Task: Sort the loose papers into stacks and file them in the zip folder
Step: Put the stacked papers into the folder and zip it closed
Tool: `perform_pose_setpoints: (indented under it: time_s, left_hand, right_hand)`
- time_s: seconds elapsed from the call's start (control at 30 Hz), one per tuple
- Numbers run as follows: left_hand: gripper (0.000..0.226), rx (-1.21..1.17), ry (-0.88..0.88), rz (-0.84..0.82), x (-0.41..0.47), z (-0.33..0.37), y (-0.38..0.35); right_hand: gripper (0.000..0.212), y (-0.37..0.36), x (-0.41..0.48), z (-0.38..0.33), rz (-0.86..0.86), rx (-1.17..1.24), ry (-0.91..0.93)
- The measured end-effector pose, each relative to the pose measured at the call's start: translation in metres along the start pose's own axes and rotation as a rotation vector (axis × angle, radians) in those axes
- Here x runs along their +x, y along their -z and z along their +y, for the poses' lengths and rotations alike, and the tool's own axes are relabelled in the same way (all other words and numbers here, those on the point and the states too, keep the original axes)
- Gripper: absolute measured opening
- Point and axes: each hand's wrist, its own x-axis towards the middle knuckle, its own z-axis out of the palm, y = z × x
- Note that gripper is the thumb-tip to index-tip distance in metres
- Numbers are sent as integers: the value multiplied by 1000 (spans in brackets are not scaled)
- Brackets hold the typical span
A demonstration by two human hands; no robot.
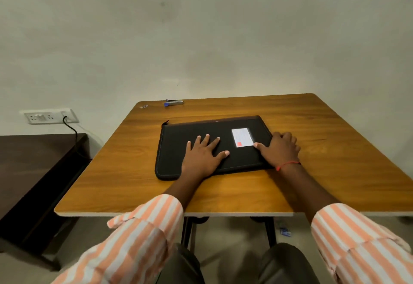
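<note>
1. One black zip folder (178, 145) lies flat around the middle of the wooden table (324, 149). Its long axis runs left to right, roughly in line with the table's near edge.
2. Its zip pull (165, 123) sticks out at the far left corner. A white label (242, 137) with a small red patch sits on the right half of the top face.
3. The left hand (205, 154) rests palm down on the folder's middle, fingers straight and spread wide, holding nothing.
4. The right hand (279, 149) is at the folder's right edge. Its thumb lies on the top face just beside the label, and its fingers curl over that edge, gripping it. A red thread (288, 164) circles the wrist.
5. Near the table's far left edge lies a small metal tool with a blue end (174, 103), well apart from the folder.
6. On the wall at left, a black cable (71, 128) is plugged into a socket panel (48, 117).
</note>
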Motion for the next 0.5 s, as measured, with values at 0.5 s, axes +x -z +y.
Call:
perform_pose_setpoints:
  time_s: [0.5]
  left_hand:
    - [66, 38, 29, 23, 12, -20, 24]
  right_hand:
    - [93, -22, -8, -31, -306, 134, 73]
